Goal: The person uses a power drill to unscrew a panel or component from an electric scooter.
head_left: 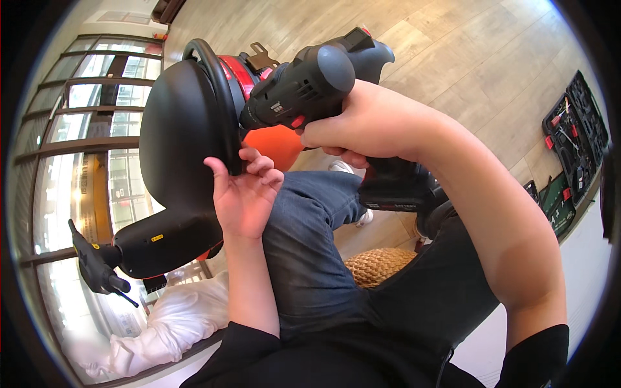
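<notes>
Toward eleven o'clock, a bar (223, 90) already edges the seat (178, 123); right hand (372, 123) clamps the drill (304, 87) beside it, left hand (246, 200) looks loosely spread; remaining work is unclear.

Matt plastic drill (284, 98), smooth seat (174, 123)

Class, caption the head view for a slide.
Right hand holds a power drill at a scooter's rear rail, left hand close beside.

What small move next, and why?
Perhaps ease the left hand away from the drill: its fingers appear close to the drill's nose, which the right hand holds by the black rail.
</notes>
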`<state>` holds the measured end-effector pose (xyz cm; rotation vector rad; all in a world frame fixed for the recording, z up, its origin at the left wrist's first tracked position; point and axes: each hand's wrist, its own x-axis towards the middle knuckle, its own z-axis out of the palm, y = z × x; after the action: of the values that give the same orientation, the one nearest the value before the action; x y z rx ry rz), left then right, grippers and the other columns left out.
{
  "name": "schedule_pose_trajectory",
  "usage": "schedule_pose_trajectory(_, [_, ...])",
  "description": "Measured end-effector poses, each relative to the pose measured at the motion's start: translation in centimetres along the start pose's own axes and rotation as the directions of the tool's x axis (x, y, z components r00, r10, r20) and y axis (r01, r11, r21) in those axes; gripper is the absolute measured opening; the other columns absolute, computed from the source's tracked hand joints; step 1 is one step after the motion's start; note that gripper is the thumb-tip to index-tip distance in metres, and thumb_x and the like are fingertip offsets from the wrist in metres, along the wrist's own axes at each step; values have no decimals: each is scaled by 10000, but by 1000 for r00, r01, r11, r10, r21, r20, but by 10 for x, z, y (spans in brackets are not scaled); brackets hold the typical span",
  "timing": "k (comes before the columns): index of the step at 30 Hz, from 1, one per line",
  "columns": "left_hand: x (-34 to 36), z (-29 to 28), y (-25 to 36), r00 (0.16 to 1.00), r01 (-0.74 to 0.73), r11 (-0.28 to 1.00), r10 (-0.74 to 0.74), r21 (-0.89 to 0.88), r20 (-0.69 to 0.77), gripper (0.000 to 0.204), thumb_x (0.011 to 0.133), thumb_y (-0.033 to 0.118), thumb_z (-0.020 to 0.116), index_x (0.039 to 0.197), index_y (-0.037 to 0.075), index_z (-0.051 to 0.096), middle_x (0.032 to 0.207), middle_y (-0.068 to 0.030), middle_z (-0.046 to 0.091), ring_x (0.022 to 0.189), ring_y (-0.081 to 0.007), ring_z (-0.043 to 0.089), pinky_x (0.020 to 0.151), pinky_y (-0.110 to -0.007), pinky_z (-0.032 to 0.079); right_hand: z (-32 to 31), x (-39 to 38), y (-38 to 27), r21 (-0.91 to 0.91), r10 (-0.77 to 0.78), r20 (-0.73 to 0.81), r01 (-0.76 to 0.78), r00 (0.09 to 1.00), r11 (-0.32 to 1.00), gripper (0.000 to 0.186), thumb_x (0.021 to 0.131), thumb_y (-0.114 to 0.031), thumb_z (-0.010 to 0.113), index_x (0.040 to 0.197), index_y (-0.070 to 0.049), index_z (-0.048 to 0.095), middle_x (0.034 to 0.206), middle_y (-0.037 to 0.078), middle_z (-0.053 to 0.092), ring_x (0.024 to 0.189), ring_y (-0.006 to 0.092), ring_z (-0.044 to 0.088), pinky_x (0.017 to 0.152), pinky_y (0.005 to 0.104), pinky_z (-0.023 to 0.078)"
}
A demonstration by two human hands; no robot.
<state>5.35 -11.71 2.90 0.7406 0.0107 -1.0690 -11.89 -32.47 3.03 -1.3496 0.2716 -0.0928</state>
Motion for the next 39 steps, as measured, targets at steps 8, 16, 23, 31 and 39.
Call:
schedule_pose_trajectory(8, [3,-9,6,1000,7,999,-7,-43,1,416,1058,410,583,1021,-3,620,623,89,357,651,-75,306,676,-271,280,1,-1,-5,80,76,-25,-73,997,994,209,826,-105,662,1003,6,647,680,36,601,540,112,558,503,293,457])
schedule_pose_trajectory(16, [4,-13,3,998,31,999,-29,-34,55,435,1065,443,556,1062,16,639,645,83,370,685,-77,340,713,-272,298,6,-1,4,135,82,-62,-73,995,988,154,845,-123,687,934,3,694,675,11,594,530,83,532,511,267,438])
schedule_pose_trajectory(23, [5,-16,4,994,48,999,-49,10,93,451,1064,472,541,1088,36,653,675,85,382,703,-79,350,743,-281,300,8,-3,1,76,118,-75,-113,990,991,270,825,-127,663,1066,-6,668,709,38,628,563,117,572,527,299,480])
schedule_pose_trajectory(31, [6,-19,6,988,78,997,-79,15,132,464,1064,480,532,1096,34,657,671,82,378,699,-79,343,740,-281,298,11,-6,1,30,97,-89,-95,991,995,274,837,-134,669,1085,-16,671,705,37,629,570,115,584,534,300,500])
schedule_pose_trajectory(39, [6,-19,7,990,68,997,-70,22,119,473,1062,486,534,1084,31,662,666,75,369,690,-82,334,725,-282,292,15,-4,4,61,77,-110,-71,991,996,174,839,-111,675,978,-7,668,658,20,608,545,100,563,515,289,473])
